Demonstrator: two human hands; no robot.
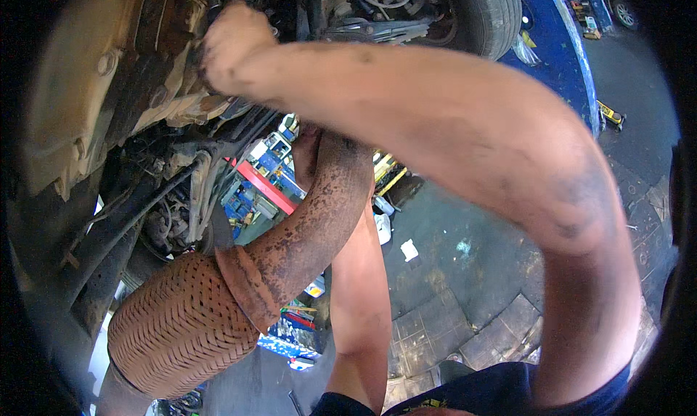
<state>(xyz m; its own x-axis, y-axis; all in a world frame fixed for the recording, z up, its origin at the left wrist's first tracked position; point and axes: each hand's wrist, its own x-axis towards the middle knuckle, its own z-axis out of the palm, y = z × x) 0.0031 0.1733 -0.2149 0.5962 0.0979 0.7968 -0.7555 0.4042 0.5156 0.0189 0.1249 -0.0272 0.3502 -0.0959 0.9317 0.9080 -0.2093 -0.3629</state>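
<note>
Below, a stained grey floor lies under the rusty pipe.

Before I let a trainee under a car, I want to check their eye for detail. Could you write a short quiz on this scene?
1. True or false: the pipe looks clean and shiny.
2. Where in the picture is the right hand?
A) lower right
B) upper left
C) lower left
3. Fill in: the ____ forearm passes partly behind the pipe.

Key:
1. False; its surface is brown and mottled, like rust.
2. B
3. left
</note>
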